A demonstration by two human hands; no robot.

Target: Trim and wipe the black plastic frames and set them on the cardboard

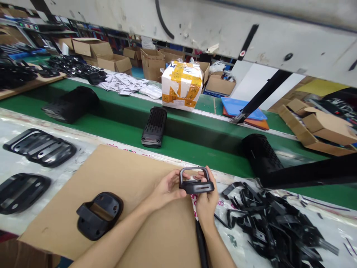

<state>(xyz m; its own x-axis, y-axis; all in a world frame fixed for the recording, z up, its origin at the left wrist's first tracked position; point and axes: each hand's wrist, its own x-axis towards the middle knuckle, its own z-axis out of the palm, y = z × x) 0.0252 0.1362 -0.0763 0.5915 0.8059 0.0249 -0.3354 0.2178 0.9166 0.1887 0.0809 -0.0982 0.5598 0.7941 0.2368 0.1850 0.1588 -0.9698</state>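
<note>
Hands (208, 203) gripping rounded black frame (196, 187), smooth brown cardboard (164, 234); tangled black strips (275, 227)

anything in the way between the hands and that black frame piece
Nothing visible: the right hand holds the black frame at its right end and the left hand at its left end, with no other object between. Some fingers are partly hidden behind it.
</note>
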